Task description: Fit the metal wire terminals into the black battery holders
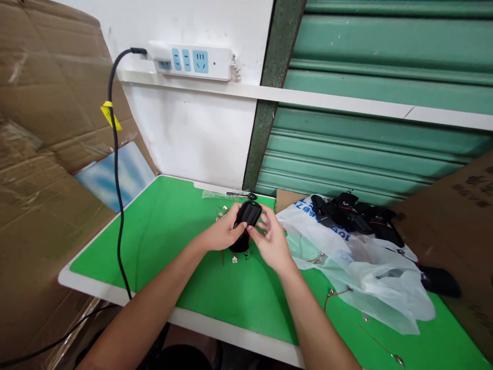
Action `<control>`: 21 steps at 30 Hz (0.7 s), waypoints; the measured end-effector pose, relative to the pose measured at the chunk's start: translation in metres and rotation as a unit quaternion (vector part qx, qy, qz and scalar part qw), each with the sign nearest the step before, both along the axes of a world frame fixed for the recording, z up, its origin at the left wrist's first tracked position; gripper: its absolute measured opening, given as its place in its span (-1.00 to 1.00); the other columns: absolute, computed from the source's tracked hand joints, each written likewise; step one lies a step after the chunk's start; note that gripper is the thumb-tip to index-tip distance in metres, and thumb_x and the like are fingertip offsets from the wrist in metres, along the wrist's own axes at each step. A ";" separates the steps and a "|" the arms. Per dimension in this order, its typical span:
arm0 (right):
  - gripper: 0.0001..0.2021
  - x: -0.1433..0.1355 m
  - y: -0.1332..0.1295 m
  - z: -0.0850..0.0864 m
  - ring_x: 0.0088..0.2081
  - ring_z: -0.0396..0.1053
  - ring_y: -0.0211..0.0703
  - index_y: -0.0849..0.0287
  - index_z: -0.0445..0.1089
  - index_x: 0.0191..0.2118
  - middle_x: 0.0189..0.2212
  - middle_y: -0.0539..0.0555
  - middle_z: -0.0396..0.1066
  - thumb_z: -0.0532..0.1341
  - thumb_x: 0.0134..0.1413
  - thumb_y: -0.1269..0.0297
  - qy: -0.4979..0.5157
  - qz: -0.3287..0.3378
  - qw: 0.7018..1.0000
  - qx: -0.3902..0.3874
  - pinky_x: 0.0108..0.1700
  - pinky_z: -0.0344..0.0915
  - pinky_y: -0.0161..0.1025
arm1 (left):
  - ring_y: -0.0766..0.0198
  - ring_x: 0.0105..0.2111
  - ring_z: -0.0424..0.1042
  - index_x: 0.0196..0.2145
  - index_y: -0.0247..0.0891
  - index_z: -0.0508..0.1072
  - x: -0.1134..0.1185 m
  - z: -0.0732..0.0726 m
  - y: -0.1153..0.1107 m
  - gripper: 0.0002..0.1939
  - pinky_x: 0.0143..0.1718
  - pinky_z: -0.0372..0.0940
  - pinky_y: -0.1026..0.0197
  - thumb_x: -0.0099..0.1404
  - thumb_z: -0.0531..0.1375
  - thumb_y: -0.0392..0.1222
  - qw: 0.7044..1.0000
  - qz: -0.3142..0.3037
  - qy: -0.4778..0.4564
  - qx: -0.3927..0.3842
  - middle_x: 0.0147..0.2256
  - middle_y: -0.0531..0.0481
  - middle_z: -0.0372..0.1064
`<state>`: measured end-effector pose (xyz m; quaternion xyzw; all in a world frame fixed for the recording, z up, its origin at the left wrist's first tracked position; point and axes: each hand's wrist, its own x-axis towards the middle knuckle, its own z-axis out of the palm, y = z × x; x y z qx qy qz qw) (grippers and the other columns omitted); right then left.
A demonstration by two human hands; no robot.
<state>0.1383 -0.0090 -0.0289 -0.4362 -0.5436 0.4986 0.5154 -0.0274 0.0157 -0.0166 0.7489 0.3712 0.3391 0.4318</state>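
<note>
Both hands hold a black plastic case (248,212) with a ridged or recessed face, above the green tabletop. My left hand (221,231) is closed on its left side, thumb pressed on the lower edge. On the right side, the fingers of my right hand (272,240) grip the lower corner, where a thin red wire shows. Just below the case is another black piece (241,244); whether it is joined to the case I cannot tell. Small metal contact pieces (234,259) with thin wires lie around it, partly hidden by my hands.
A white plastic bag (358,267) at the right bears several black cases (346,213). A black spoon-like item in clear wrap (231,195) lies at the back edge. A black cable (115,154) hangs from the power strip (192,60). Cardboard (46,180) stands at the left.
</note>
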 end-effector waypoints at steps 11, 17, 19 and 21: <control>-0.38 0.006 0.000 0.011 -0.06 0.51 -0.06 -0.03 0.17 0.07 0.04 0.09 0.47 0.38 -0.14 0.26 0.034 0.025 0.998 -0.047 -0.03 0.45 -0.08 | 0.02 0.01 0.32 0.12 -0.29 0.21 0.009 0.005 0.000 -0.56 0.19 0.23 -0.11 0.34 0.14 -0.12 1.000 -0.001 -0.009 -0.023 -0.03 -0.18 0.35; -0.44 0.025 -0.006 0.041 -0.15 0.46 -0.04 -0.03 0.30 0.09 -0.10 0.07 0.47 0.37 -0.09 0.18 0.110 0.165 0.979 -0.050 -0.20 0.43 -0.13 | 0.04 -0.01 0.42 0.14 -0.20 0.37 -0.012 0.060 -0.071 -0.54 0.11 0.30 0.01 0.32 0.18 -0.06 0.973 -0.061 -0.121 -0.185 -0.13 -0.08 0.49; -0.56 0.025 -0.005 0.042 -0.29 0.44 -0.12 -0.01 0.35 0.02 -0.24 0.02 0.45 0.33 -0.04 0.16 0.153 0.133 0.978 -0.050 -0.31 0.37 -0.19 | 0.06 -0.11 0.48 0.08 -0.21 0.44 -0.020 0.056 -0.123 -0.54 0.00 0.37 0.04 0.29 0.20 0.03 0.966 -0.078 -0.123 -0.215 -0.19 -0.08 0.52; -0.65 0.020 -0.002 0.037 -0.42 0.36 -0.22 0.03 0.39 -0.08 -0.37 -0.05 0.37 0.35 -0.05 0.19 0.152 0.073 0.985 -0.045 -0.40 0.29 -0.26 | 0.06 -0.15 0.51 0.05 -0.19 0.49 -0.025 0.034 -0.178 -0.48 -0.06 0.41 0.05 0.21 0.25 0.12 0.934 -0.121 -0.109 -0.317 -0.14 -0.08 0.54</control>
